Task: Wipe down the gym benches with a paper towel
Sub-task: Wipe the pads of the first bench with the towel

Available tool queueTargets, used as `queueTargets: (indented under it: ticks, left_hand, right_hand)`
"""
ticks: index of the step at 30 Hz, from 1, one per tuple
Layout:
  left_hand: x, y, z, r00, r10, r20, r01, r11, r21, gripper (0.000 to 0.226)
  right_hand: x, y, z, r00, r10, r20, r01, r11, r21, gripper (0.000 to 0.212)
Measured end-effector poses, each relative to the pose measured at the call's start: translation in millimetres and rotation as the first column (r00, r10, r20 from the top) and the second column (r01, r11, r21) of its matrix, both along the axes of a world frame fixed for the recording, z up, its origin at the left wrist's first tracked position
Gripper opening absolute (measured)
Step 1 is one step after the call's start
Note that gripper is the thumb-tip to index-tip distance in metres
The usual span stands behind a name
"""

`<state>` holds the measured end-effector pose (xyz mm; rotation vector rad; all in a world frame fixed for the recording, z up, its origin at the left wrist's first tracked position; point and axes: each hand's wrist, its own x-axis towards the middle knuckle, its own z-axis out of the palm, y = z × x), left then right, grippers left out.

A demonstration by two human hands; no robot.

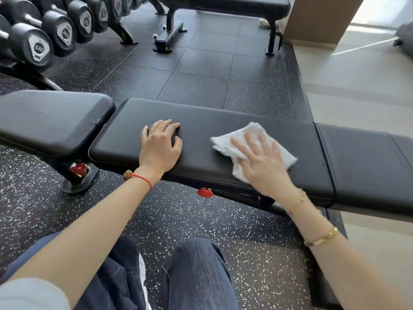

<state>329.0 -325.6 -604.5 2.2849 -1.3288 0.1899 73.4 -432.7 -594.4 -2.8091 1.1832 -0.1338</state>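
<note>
A black padded gym bench [201, 121] runs across the middle of the view, with a separate seat pad [51, 119] at its left end. A white paper towel [228, 142] lies flat on the long pad. My right hand [261, 162] presses it down with straight, spread fingers. My left hand [161, 144] rests on the bare pad to the left of the towel, fingers slightly bent, holding nothing.
A second black bench [223, 5] stands at the back. A rack of dumbbells [64, 27] fills the upper left. Red adjustment knobs [204, 192] stick out under the near bench. Speckled rubber floor [201, 86] lies between the benches; pale tiles [357, 86] are to the right.
</note>
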Motion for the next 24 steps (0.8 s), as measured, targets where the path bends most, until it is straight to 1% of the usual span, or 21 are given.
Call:
queueTargets:
  ticks: [3, 5, 7, 9, 12, 14, 16, 18, 20, 22, 24]
  left_hand:
    - [-4, 0, 3, 0.999, -0.020, 0.027, 0.020, 1.000, 0.018, 0.040]
    - [-9, -1, 5, 0.999, -0.040, 0.036, 0.040, 0.999, 0.001, 0.037]
    - [-17, -5, 9, 0.999, -0.051, -0.015, 0.051, 0.998, -0.042, 0.034]
    - [-29, -12, 12, 0.996, -0.065, -0.068, 0.060, 0.996, -0.073, 0.034]
    - [-44, -24, 13, 0.994, -0.089, -0.059, 0.087, 0.996, -0.034, 0.039]
    - [-47, -28, 10, 0.996, -0.079, -0.043, 0.079, 0.997, 0.008, 0.041]
    - [-46, -29, 4, 0.997, -0.064, -0.037, 0.065, 0.997, 0.028, 0.041]
    - [-46, -30, 1, 0.998, -0.057, -0.037, 0.057, 0.998, 0.018, 0.040]
    - [-46, -30, 1, 0.998, -0.054, -0.036, 0.055, 0.998, 0.007, 0.039]
    - [-46, -30, 2, 0.998, -0.052, -0.035, 0.052, 0.999, -0.001, 0.038]
    - [-46, -29, 2, 0.998, -0.059, -0.030, 0.059, 0.998, -0.002, 0.037]
  right_hand:
    - [-15, -41, 9, 0.974, -0.225, -0.033, 0.226, 0.974, 0.031, 0.052]
    - [-13, -52, 14, 0.958, -0.285, -0.039, 0.287, 0.955, 0.071, 0.051]
    - [-12, -43, 13, 0.962, -0.269, -0.039, 0.271, 0.960, 0.073, 0.052]
    - [-20, -21, 9, 0.977, -0.211, -0.028, 0.213, 0.975, 0.058, 0.053]
    - [-51, 10, 4, 0.989, -0.151, 0.007, 0.150, 0.988, 0.044, 0.052]
    - [-68, 8, 5, 0.982, -0.189, 0.015, 0.188, 0.980, 0.062, 0.051]
    - [-76, -12, 7, 0.964, -0.267, -0.006, 0.267, 0.962, 0.052, 0.051]
    - [-70, -41, 12, 0.940, -0.339, -0.037, 0.341, 0.938, 0.056, 0.050]
    - [-52, -66, 17, 0.923, -0.383, -0.035, 0.385, 0.916, 0.111, 0.050]
    - [-30, -75, 20, 0.926, -0.375, -0.036, 0.376, 0.915, 0.145, 0.051]
    - [-13, -63, 18, 0.954, -0.295, -0.041, 0.298, 0.945, 0.136, 0.052]
